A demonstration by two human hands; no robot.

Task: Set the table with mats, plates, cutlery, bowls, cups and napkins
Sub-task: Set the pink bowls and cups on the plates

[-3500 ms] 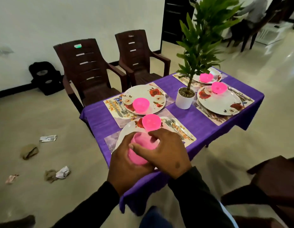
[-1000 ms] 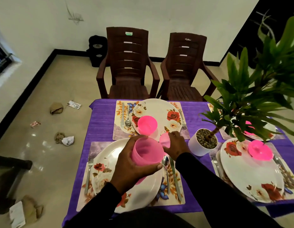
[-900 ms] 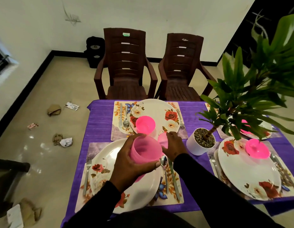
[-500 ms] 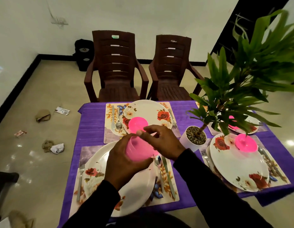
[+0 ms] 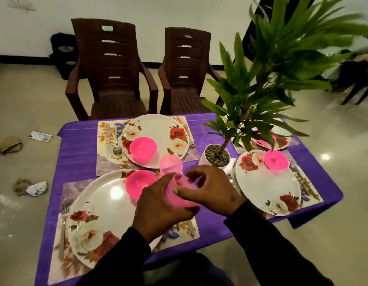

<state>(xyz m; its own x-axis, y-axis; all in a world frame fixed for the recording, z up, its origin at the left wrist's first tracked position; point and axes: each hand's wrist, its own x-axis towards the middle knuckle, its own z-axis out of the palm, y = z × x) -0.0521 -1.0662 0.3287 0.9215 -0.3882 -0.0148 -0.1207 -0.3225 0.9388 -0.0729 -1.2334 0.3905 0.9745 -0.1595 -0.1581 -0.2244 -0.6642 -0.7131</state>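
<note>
— Purple cloth point(image 5: 80, 153) is seen spread over the table, with two brown chairs point(image 5: 111, 67) drawn up at the far edge and a potted plant point(image 5: 217, 155) set near the middle. Where are the cups?

— A pink stack of cups point(image 5: 179, 195) is held above the near edge, over the near mat point(image 5: 179, 230). Its long axis is tilted, mouth turned up and away toward the far edge, base down toward the person.

— And the hands?

— The stack is gripped low by the left hand point(image 5: 158, 213), fingers curled round its base. Its rim is pinched by the right hand point(image 5: 209, 190) between thumb and forefinger, the other fingers held loosely spread.

— Anything set down yet?

— One pink cup point(image 5: 171, 165) is stood upright just beyond the hands, between the near plate point(image 5: 96, 213) and the far plate point(image 5: 156, 133). A pink bowl point(image 5: 140, 185) is seen on the near plate's far rim, just beside the left hand.

— Room to move?

— Bare cloth is left along the left edge and between the mats. On the right, the right plate point(image 5: 267, 186) with its own bowl lies near the right hand, and the plant's leaves are hung over the far right corner.
</note>
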